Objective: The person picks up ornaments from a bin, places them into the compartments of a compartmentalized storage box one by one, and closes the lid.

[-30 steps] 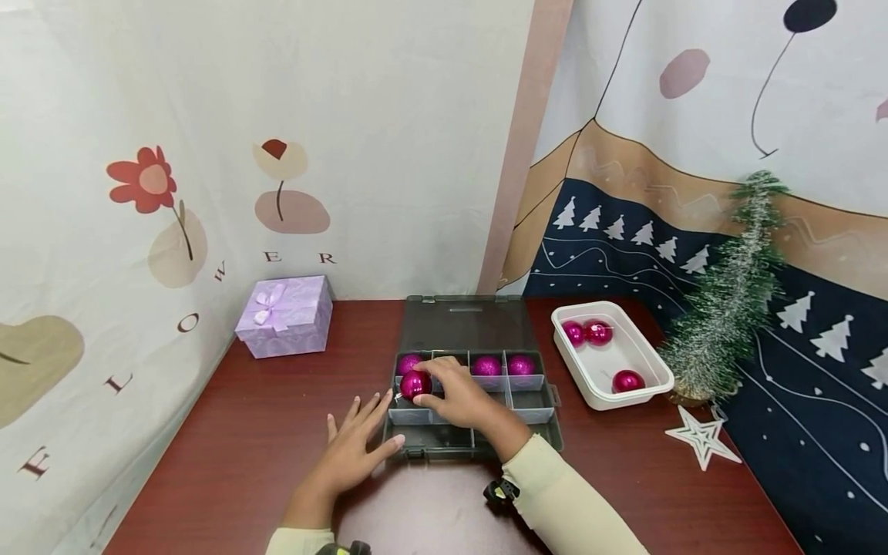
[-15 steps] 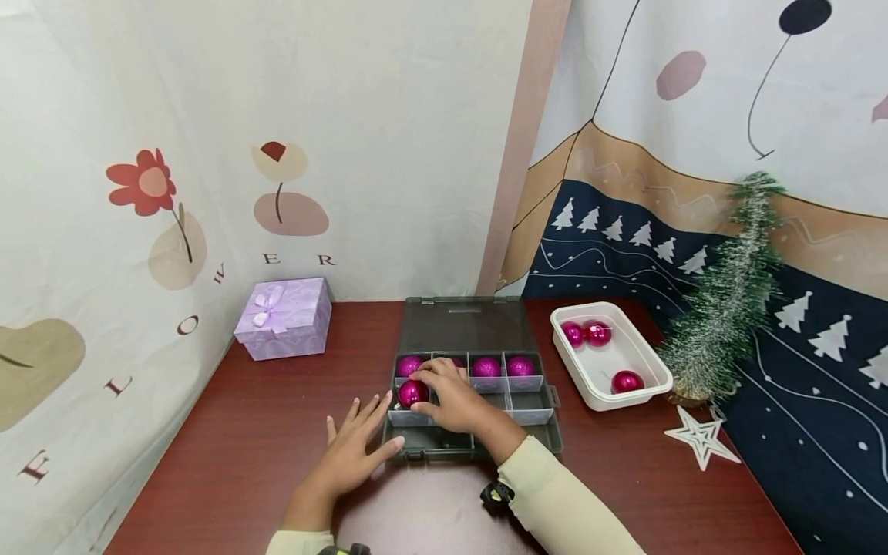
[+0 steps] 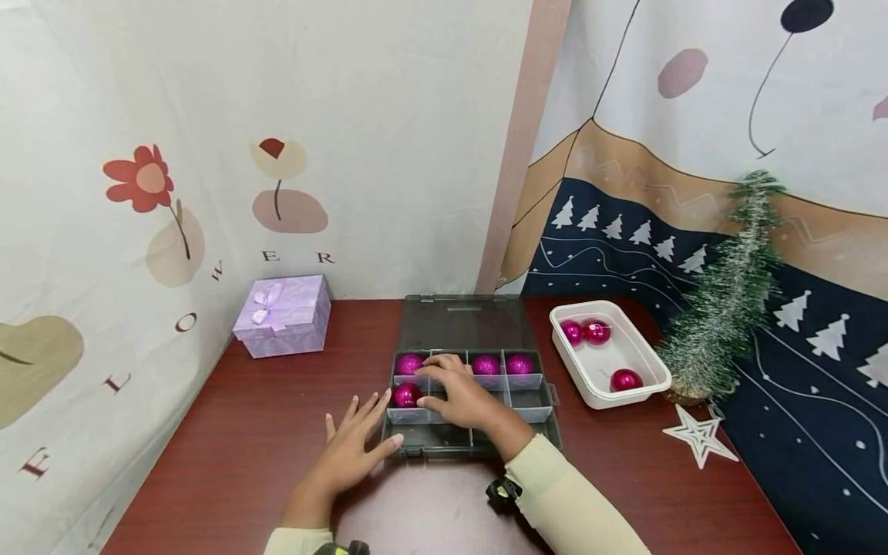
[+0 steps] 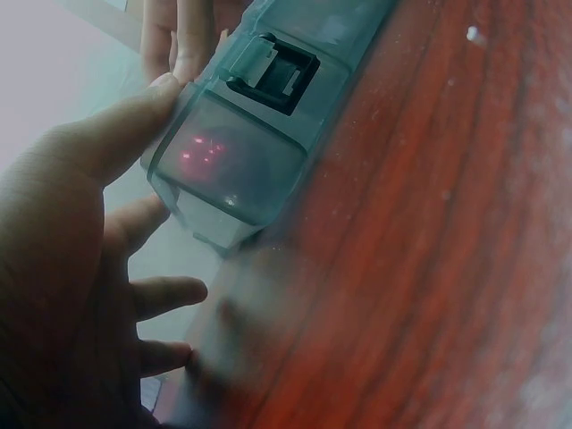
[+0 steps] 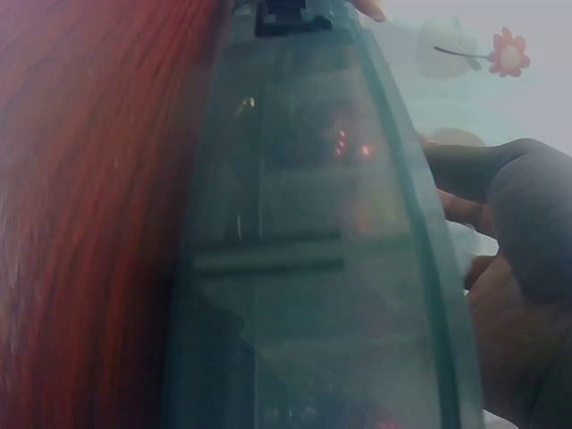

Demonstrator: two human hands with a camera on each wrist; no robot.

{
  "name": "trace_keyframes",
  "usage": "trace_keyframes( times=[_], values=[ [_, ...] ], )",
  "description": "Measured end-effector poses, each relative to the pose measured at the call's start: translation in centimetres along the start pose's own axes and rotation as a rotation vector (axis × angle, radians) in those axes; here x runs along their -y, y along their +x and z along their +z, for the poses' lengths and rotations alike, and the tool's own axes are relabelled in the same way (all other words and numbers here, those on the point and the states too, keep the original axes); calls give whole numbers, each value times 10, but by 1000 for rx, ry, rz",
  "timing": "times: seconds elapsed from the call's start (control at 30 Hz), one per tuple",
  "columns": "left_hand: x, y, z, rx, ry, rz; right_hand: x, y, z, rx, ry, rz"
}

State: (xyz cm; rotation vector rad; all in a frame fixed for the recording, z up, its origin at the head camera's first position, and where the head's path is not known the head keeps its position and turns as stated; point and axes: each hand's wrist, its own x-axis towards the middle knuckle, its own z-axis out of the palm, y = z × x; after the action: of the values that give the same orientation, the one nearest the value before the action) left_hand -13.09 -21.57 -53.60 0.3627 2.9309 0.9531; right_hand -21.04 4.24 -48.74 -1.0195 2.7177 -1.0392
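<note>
A smoky see-through compartment box (image 3: 437,438) lies on the table with its lid raised at the back. In its back row sit glitter pink balls (image 3: 486,364). One shiny magenta Christmas ball (image 3: 406,395) rests in the left compartment of the middle row. Over the box is my right hand (image 3: 461,397), its thumb and fingers spread apart just right of that ball; it hides part of the back row. My left hand (image 3: 354,447) lies at the box's front left corner, fingers spread and thumb along the box wall (image 4: 174,134).
A white tub (image 3: 610,397) with 3 shiny magenta balls stands right of the box. Beyond it are a small tinsel tree (image 3: 728,301) and a white star (image 3: 702,436). At the back left sits a lilac gift box (image 3: 284,316).
The magenta ball has gone down and left into the middle row's left compartment. My right hand's fingers have come off it. The left hand has stayed in place.
</note>
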Motion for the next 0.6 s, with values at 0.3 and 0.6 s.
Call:
trace_keyframes(
  times=[0.3, 0.6],
  values=[
    [1, -1, 1, 3, -4, -16, -10, -17, -26, -99, 74, -42],
    [0, 0, 2, -8, -5, -3, -32, -41, -59, -257, 81, -59]
  ],
)
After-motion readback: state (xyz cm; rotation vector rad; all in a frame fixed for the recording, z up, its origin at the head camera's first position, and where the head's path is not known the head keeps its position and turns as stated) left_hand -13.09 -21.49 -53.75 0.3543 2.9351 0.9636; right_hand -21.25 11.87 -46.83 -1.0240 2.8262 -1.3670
